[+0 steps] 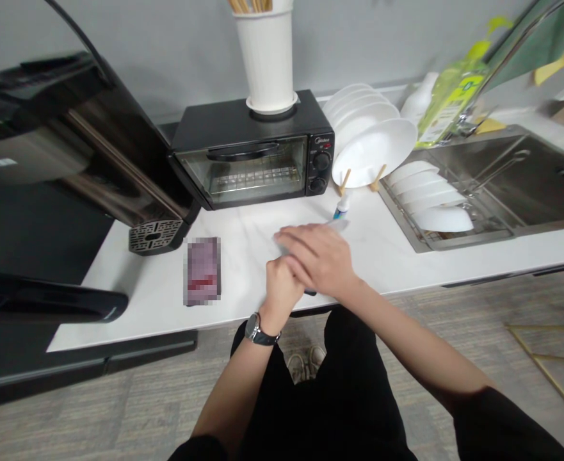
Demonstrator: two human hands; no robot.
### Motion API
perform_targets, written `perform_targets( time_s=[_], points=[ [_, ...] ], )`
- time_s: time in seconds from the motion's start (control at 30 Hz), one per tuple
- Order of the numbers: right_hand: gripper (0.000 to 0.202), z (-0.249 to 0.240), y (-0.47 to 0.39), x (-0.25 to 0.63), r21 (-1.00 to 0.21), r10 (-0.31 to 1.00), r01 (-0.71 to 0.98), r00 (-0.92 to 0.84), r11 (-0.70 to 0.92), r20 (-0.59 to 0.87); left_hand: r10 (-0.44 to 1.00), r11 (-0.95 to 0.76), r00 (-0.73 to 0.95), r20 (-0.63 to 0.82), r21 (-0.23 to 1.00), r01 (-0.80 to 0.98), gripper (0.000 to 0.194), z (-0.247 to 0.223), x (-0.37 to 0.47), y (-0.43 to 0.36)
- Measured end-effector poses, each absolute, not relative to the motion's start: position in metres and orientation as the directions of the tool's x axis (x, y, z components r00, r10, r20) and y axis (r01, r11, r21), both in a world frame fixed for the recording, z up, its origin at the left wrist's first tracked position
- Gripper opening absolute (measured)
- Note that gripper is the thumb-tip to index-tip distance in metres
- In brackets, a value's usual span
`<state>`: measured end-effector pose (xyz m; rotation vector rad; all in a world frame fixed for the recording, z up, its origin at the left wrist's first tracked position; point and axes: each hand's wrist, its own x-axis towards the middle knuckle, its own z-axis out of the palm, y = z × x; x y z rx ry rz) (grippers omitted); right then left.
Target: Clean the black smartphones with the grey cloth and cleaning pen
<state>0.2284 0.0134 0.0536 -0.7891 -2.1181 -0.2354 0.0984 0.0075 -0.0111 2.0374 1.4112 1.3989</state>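
Both my hands are together over the white counter, near its front edge. My right hand [321,257] lies across my left, its fingers stretched out and its thumb against the left hand. My left hand [282,287], below a wrist with a black-strapped watch [258,330], looks closed; its fingertips are hidden under the right. A pale grey, flat strip [340,225] shows beyond the right hand, and I cannot make out its kind. Part of a dark object [310,292] peeks out beneath. A small white-capped bottle [342,206] stands just behind my hands.
A toaster oven [253,153] stands behind, bearing a white pot [268,61]. White plates [375,150] stand in a rack on its right, by the sink [526,234] with bowls [442,219]. Left are a blurred-out flat object [203,271] and a black drinks machine [118,141].
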Motion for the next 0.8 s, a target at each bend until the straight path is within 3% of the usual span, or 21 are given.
perform_targets(
  time_s=[0.07,0.2,0.23,0.33,0.4,0.5,0.63,0.77,0.8],
  points=[
    [0.030,0.054,0.013,0.231,-0.197,0.506,0.649,-0.332,0.735,0.796,0.831,-0.470,0.039,0.555,0.664,0.582,0.017,-0.012,0.099,0.007],
    [0.030,0.055,0.013,0.233,0.005,0.312,0.457,-0.614,0.889,0.725,0.803,-0.493,0.023,0.595,0.642,0.588,0.018,-0.013,0.103,0.008],
    [0.031,0.056,0.015,0.234,0.006,0.312,0.447,-0.634,0.894,0.708,0.797,-0.502,0.035,0.603,0.629,0.593,0.018,-0.012,0.104,0.008],
    [0.031,0.058,0.019,0.239,-0.146,0.474,0.573,-0.480,0.806,0.738,0.774,-0.532,0.072,0.629,0.584,0.613,0.020,-0.008,0.105,0.006],
    [0.026,0.057,0.021,0.243,-0.188,0.513,0.609,-0.417,0.771,0.750,0.751,-0.549,0.087,0.654,0.546,0.633,0.026,-0.006,0.103,0.003],
    [0.022,0.049,0.021,0.248,-0.114,0.452,0.578,-0.485,0.808,0.748,0.722,-0.585,0.114,0.682,0.515,0.627,0.030,-0.005,0.095,0.000],
    [0.023,0.026,0.023,0.256,-0.022,0.330,0.520,-0.509,0.854,0.795,0.797,-0.555,0.140,0.588,0.619,0.555,0.020,-0.005,0.083,0.004],
    [0.022,0.012,0.030,0.263,-0.136,0.364,0.475,-0.429,0.869,0.827,0.814,-0.560,0.242,0.528,0.602,0.569,0.009,-0.008,0.075,0.014],
    [0.022,0.012,0.032,0.265,-0.199,0.390,0.458,-0.372,0.866,0.843,0.819,-0.555,0.255,0.513,0.597,0.580,0.015,-0.010,0.073,0.017]
  ],
)
